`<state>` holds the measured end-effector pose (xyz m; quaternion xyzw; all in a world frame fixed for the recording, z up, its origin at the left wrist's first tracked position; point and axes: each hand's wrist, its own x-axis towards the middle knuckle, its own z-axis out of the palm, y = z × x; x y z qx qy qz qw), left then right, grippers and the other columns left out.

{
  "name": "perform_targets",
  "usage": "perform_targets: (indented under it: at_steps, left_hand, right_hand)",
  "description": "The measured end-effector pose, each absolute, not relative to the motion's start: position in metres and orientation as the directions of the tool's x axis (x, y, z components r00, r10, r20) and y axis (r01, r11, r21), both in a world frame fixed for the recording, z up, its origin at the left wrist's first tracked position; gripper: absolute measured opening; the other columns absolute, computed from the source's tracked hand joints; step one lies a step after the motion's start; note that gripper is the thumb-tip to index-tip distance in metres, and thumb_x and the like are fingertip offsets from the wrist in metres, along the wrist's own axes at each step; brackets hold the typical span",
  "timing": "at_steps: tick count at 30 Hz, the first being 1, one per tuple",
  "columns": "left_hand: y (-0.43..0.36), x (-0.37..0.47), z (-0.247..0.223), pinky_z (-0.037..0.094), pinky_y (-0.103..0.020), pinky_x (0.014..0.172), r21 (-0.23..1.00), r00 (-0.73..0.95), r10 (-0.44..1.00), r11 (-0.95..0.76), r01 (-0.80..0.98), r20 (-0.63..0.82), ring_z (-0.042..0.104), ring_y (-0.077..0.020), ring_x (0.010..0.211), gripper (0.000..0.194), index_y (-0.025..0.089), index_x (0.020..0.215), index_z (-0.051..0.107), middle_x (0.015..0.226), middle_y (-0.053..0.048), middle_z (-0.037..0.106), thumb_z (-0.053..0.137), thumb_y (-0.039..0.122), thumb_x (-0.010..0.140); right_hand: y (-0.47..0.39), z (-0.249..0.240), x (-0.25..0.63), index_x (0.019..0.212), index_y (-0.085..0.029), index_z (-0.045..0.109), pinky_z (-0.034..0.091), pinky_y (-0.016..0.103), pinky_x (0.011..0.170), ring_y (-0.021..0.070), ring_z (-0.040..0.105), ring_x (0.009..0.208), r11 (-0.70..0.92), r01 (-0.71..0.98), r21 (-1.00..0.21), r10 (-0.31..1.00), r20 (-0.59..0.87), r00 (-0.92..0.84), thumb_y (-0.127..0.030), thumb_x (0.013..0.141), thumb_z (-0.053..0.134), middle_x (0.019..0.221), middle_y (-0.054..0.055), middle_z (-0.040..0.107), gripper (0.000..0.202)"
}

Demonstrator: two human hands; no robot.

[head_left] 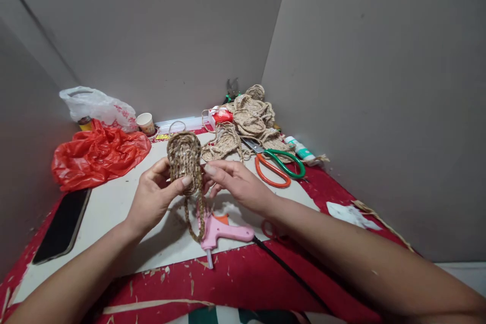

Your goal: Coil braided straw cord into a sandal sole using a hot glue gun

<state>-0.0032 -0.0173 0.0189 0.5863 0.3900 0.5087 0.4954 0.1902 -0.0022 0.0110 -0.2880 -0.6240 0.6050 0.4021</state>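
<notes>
My left hand (155, 193) grips a small oval sole-shaped piece of coiled braided straw cord (184, 159), thumb across its front and fingers behind. From its lower end a loop of loose braid hangs down. At the piece's right edge, my right hand (231, 179) is closed, thumb and fingertips pinching the braid there; part of the fingers is hidden. Below both hands a pink glue gun (231, 232) lies with a clear glue stick poking out of its back end. The hanging loop passes in front of the gun.
Behind lie several coiled straw pieces (250, 116), scissors (275, 159) with orange and green handles, pliers (232, 88) and a white-green tube (299, 148). At left are a red plastic bag (100, 157), a white bag (94, 104), a paper cup (146, 123) and a phone (63, 225). Grey walls enclose the table.
</notes>
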Motion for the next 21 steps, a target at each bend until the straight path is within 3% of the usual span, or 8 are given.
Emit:
perform_targets:
  at_steps: [6, 10, 11, 13, 16, 21]
  left_hand:
    - [-0.012, -0.008, 0.023, 0.05, -0.024, 0.069, 0.971, 0.052, 0.975, -0.21, -0.118, 0.218, 0.062, -0.0133, 0.078, 0.026, 0.019, 0.097, 0.068, 0.09, -0.001, 0.07, 0.077, 0.019, 0.073]
    - [-0.006, -0.014, 0.034, 0.051, -0.023, 0.069, 0.947, -0.081, 0.965, -0.259, -0.189, 0.248, 0.064, -0.0125, 0.074, 0.023, 0.017, 0.089, 0.068, 0.085, -0.001, 0.072, 0.079, 0.014, 0.068]
    - [-0.004, -0.016, 0.038, 0.051, -0.022, 0.069, 0.936, -0.126, 0.957, -0.284, -0.208, 0.263, 0.064, -0.0121, 0.073, 0.023, 0.016, 0.087, 0.068, 0.083, -0.001, 0.073, 0.078, 0.012, 0.067]
    - [0.0, -0.022, 0.047, 0.052, -0.022, 0.07, 0.903, -0.218, 0.926, -0.357, -0.238, 0.308, 0.065, -0.012, 0.074, 0.021, 0.015, 0.084, 0.068, 0.081, -0.002, 0.073, 0.077, 0.008, 0.066]
    - [0.008, -0.034, 0.059, 0.053, -0.025, 0.073, 0.828, -0.346, 0.838, -0.512, -0.229, 0.422, 0.065, -0.0137, 0.078, 0.02, 0.012, 0.077, 0.067, 0.081, -0.004, 0.072, 0.076, 0.002, 0.062]
    - [0.015, -0.05, 0.069, 0.055, -0.026, 0.069, 0.752, -0.468, 0.689, -0.655, -0.075, 0.554, 0.064, -0.0126, 0.072, 0.025, 0.012, 0.08, 0.068, 0.078, -0.001, 0.07, 0.076, 0.0, 0.058]
  right_hand:
    - [-0.002, 0.004, 0.188, 0.099, -0.011, 0.063, 0.05, 0.027, 0.063, 0.0155, 0.064, 0.074, 0.174, -0.022, -0.984, 0.877, 0.165, -0.451, -0.063, 0.09, 0.041, 0.087, 0.009, 0.065, 0.057]
    - [-0.005, 0.02, 0.198, 0.08, -0.013, 0.067, 0.043, 0.025, 0.06, 0.0134, 0.058, 0.063, 0.286, 0.205, -0.936, 0.82, 0.129, -0.558, -0.045, 0.087, 0.06, 0.07, 0.004, 0.064, 0.034]
    - [-0.007, 0.025, 0.201, 0.078, -0.013, 0.067, 0.04, 0.024, 0.059, 0.0132, 0.057, 0.061, 0.349, 0.324, -0.879, 0.784, 0.084, -0.615, -0.04, 0.086, 0.063, 0.067, 0.003, 0.064, 0.029]
    - [-0.012, 0.035, 0.206, 0.079, -0.014, 0.069, 0.036, 0.025, 0.056, 0.0149, 0.058, 0.061, 0.516, 0.556, -0.651, 0.71, -0.038, -0.703, -0.037, 0.086, 0.063, 0.067, 0.004, 0.066, 0.024]
    - [-0.022, 0.039, 0.205, 0.084, -0.014, 0.068, 0.034, 0.028, 0.056, 0.0218, 0.063, 0.068, 0.668, 0.668, -0.328, 0.656, -0.166, -0.736, -0.045, 0.08, 0.069, 0.076, 0.009, 0.07, 0.031]
    - [-0.039, 0.023, 0.194, 0.1, -0.01, 0.063, 0.041, 0.031, 0.062, 0.028, 0.068, 0.077, 0.743, 0.643, -0.187, 0.622, -0.165, -0.766, -0.042, 0.08, 0.07, 0.087, 0.014, 0.072, 0.037]
